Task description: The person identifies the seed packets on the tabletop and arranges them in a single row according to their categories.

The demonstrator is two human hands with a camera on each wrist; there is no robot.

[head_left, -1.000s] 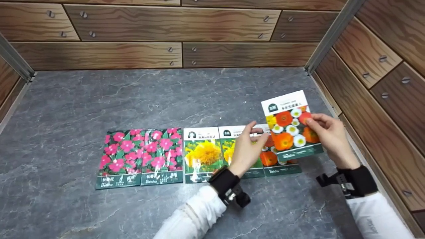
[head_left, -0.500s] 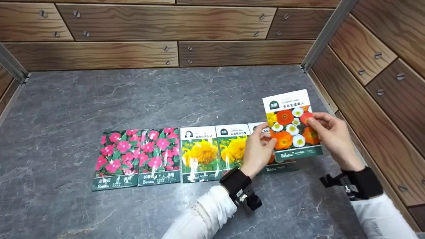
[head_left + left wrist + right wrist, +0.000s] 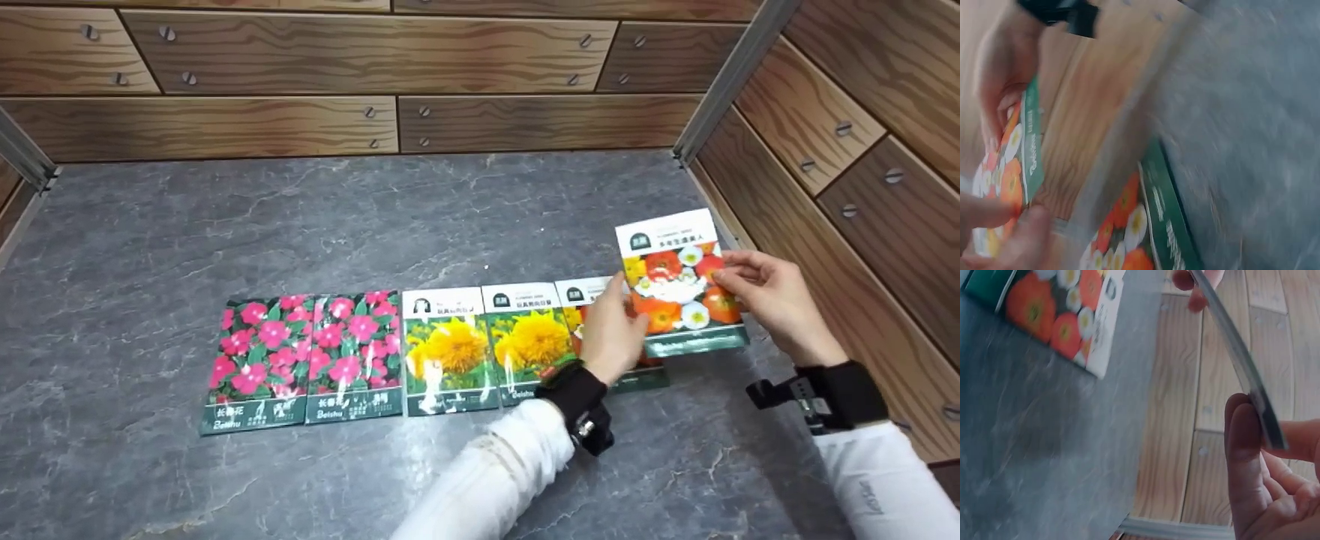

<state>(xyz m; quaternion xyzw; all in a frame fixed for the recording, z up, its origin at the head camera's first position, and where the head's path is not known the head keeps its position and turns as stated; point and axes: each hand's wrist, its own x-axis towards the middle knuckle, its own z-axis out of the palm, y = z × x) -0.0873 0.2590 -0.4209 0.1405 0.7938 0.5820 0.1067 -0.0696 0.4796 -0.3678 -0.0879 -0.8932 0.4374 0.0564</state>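
Observation:
A poppy seed packet (image 3: 679, 289) is held up, tilted, above the right end of a row of packets. My right hand (image 3: 780, 296) pinches its right edge between thumb and fingers; in the right wrist view that packet (image 3: 1241, 354) shows edge-on. My left hand (image 3: 615, 334) pinches the packet's left edge, its fingers partly behind it. Beneath, another poppy packet (image 3: 589, 292) lies flat, largely hidden by the left hand and the raised packet. In the left wrist view, blurred left fingers (image 3: 1027, 236) meet the raised packet (image 3: 1030, 152).
On the grey marbled surface (image 3: 337, 217), two yellow sunflower packets, one of them the left sunflower packet (image 3: 446, 352), lie side by side. Two pink flower packets (image 3: 259, 360) lie further left. Wood-patterned walls (image 3: 262, 124) stand at the back and right.
My left hand has moved right, from above the row to the raised packet's left edge, and taken hold there. Both hands and the packet have since shifted slightly right.

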